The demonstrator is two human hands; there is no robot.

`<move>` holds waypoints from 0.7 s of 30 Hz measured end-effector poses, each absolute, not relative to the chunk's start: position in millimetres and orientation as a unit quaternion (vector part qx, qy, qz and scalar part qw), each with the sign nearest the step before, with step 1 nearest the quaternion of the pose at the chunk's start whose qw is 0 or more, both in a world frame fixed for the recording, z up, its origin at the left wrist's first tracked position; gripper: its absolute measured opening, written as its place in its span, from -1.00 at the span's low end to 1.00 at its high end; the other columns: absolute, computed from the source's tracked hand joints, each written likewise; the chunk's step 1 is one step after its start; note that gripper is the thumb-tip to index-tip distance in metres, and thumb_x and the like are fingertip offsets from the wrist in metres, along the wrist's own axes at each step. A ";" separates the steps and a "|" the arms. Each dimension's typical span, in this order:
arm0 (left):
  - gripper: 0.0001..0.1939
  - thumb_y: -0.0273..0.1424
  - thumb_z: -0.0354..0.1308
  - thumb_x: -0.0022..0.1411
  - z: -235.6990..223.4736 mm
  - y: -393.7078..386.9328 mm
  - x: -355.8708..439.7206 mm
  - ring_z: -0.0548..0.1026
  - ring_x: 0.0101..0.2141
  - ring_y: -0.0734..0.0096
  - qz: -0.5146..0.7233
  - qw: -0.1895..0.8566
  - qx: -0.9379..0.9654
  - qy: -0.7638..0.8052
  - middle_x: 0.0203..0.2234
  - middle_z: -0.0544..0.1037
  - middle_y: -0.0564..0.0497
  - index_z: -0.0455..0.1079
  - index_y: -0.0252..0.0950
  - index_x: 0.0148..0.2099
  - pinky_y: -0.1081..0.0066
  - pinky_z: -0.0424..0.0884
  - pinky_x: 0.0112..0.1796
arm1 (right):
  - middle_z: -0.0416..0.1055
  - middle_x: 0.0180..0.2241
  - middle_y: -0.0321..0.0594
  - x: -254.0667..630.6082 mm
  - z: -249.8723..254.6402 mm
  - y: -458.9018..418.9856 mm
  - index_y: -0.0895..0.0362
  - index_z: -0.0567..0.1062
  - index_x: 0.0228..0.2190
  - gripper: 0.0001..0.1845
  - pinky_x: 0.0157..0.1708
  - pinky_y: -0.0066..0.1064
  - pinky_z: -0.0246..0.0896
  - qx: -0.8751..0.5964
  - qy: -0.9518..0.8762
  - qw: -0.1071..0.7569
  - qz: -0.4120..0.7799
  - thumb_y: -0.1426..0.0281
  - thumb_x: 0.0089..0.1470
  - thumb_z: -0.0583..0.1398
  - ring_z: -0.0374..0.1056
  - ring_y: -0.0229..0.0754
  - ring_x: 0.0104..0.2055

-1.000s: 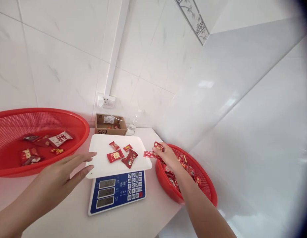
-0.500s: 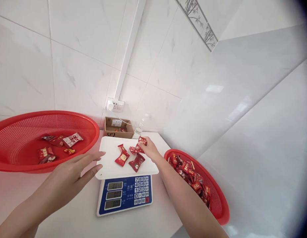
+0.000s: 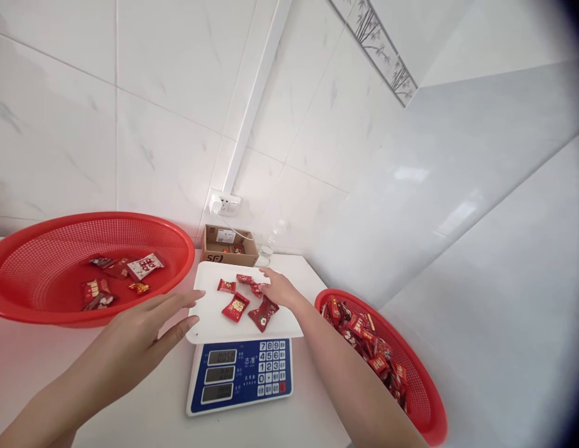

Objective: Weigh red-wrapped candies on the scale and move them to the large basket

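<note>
On the white weighing tray (image 3: 208, 320) lie several red-wrapped candies, among them a small one (image 3: 226, 286), one with a pale printed picture (image 3: 236, 307) and a darker red one (image 3: 264, 313). My right hand (image 3: 282, 291) reaches over the tray's right side, thumb and index finger apart beside a red candy (image 3: 256, 289) that they partly hide. Fingers spread, my left hand (image 3: 159, 320) is at the tray's left edge and holds nothing. Below the tray, the blue scale panel (image 3: 245, 358) shows lit digits and a keypad.
At the left stands a large red basket (image 3: 189, 252) with a few wrapped sweets. Another red basket (image 3: 429, 398), full of red packets, is at the right. Behind the tray are a cardboard box (image 3: 217, 256), a clear bottle (image 3: 271, 242) and a wall socket (image 3: 228, 203).
My right hand has come down to the tray and let go of the red candy it held. The small candy now lies apart from the pictured one. The scale's top reading has changed.
</note>
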State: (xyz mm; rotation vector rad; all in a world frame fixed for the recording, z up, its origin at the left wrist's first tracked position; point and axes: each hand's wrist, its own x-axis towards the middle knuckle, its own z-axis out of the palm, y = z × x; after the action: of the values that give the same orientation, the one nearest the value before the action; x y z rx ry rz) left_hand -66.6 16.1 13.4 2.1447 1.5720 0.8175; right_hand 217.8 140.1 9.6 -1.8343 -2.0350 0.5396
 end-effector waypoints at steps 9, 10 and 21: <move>-0.52 0.02 -0.16 0.26 12.7 15.8 -67.6 0.40 0.08 0.25 0.283 0.174 0.766 0.550 0.08 0.45 0.11 0.28 0.06 0.13 0.24 0.36 0.04 | 0.50 -0.10 -0.20 231.4 -8.1 141.8 0.01 0.51 -0.16 -0.70 -0.10 -0.33 0.19 -0.671 -0.716 0.144 0.128 0.44 0.11 0.07 0.39 -0.10 -0.07; -0.53 0.01 -0.15 0.26 12.4 15.8 -67.6 0.41 0.07 0.26 0.284 0.173 0.767 0.550 0.08 0.45 0.11 0.29 0.06 0.13 0.25 0.36 0.04 | 0.51 -0.12 -0.20 233.7 -7.1 142.2 0.02 0.51 -0.17 -0.70 -0.11 -0.32 0.19 -0.675 -0.712 0.149 0.119 0.43 0.13 0.05 0.39 -0.10 -0.08; -0.54 0.00 -0.11 0.24 15.2 14.5 -68.6 0.48 -0.01 0.24 0.312 0.151 0.764 0.544 0.02 0.51 0.12 0.34 0.04 0.10 0.31 0.44 -0.08 | 0.51 -0.15 -0.21 268.2 5.9 134.6 0.04 0.49 -0.18 -0.63 -0.11 -0.35 0.18 -0.701 -0.674 0.216 0.089 0.45 0.17 -0.07 0.38 -0.15 -0.08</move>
State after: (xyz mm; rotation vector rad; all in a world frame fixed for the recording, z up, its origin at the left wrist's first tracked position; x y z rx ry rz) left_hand -68.6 14.5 15.2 2.1942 1.5613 0.8951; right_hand 268.2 134.6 5.9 -1.9414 -1.8685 0.2469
